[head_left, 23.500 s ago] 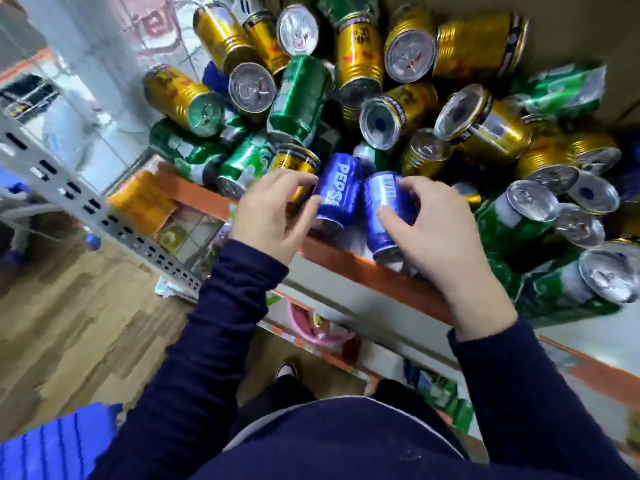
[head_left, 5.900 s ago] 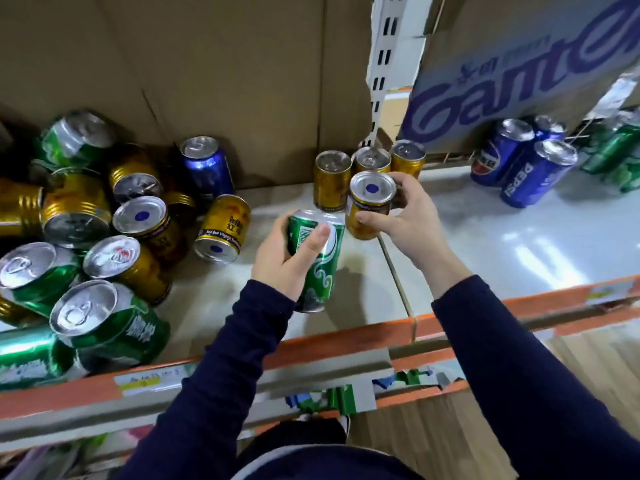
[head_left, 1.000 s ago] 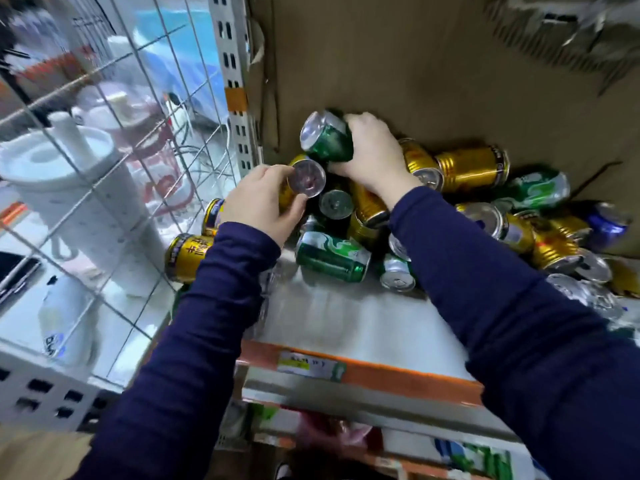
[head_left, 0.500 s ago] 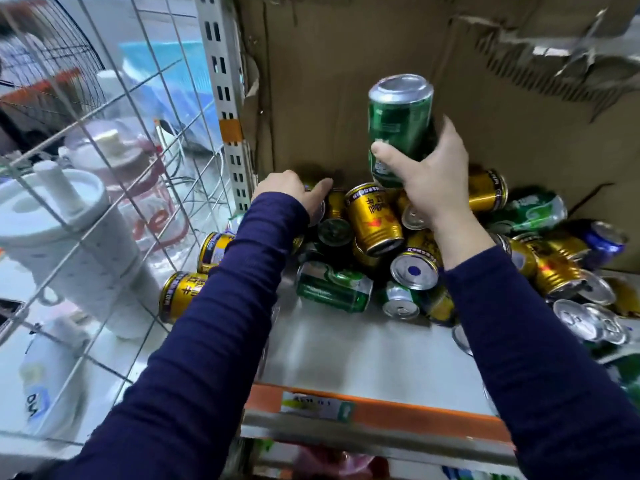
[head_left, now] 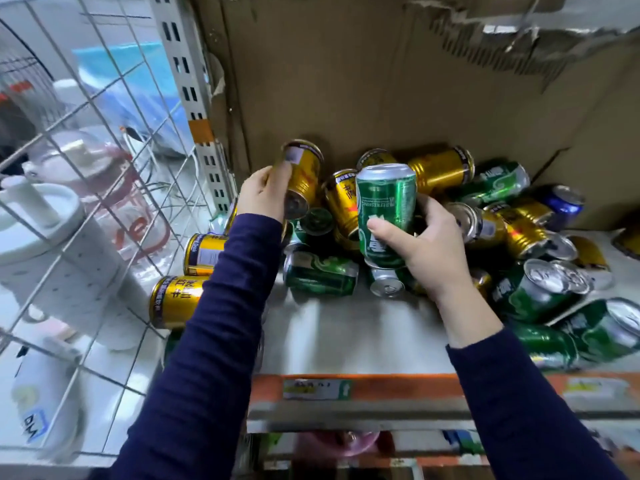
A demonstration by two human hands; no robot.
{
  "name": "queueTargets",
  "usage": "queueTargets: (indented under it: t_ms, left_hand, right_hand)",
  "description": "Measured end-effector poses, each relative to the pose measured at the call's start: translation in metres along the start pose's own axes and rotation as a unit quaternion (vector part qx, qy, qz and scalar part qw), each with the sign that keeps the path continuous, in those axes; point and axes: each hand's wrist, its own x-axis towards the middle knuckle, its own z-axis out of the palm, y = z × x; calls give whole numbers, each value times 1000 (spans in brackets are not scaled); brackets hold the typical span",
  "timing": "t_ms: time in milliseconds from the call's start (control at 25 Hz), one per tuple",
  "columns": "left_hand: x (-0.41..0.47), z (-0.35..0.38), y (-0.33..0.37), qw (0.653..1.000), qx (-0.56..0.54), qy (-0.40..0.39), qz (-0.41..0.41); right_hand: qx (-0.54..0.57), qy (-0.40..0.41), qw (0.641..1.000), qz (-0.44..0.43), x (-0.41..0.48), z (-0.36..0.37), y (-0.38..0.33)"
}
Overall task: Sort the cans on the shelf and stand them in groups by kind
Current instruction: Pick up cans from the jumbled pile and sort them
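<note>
My right hand (head_left: 424, 244) grips a green can (head_left: 386, 209), held upright above the heap. A gold can (head_left: 304, 174) is lifted and tilted in my left hand (head_left: 263, 195), near the shelf's back left corner. Below both hands lies a jumbled pile of gold and green cans on the white shelf (head_left: 346, 337). One green can (head_left: 320, 275) lies on its side at the front of the pile. Two gold cans (head_left: 180, 299) lie at the left by the wire grid. A blue can (head_left: 561, 202) rests at the back right.
A brown cardboard sheet (head_left: 381, 81) forms the back wall. A wire grid panel (head_left: 104, 168) and a white slotted upright (head_left: 194, 109) close the left side. The shelf's orange front rail (head_left: 381, 389) carries a price label. More green cans (head_left: 588, 334) lie at the right.
My right hand has brought the green can down and nearer to me. My left hand, which was reaching into the pile, has lifted a gold can out of it.
</note>
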Motion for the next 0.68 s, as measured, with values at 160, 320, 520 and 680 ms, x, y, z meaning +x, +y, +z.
queueTargets:
  t_ms: [160,320,520,680]
  left_hand:
    - [-32,20,6,914,-348,-98,-183]
    - [-75,55,17,895,-349,-209,-182]
    - [-127,112,29,903,-250,-338,-90]
    - [-182,183,45,912,-192,-361,23]
  right_hand:
    - [67,36,996,41,-29,-26,9]
    - [138,62,987,60,-61,-70,13]
    - [256,127,953,102,-94,-137,20]
    - [242,161,955,66,-120,-216,34]
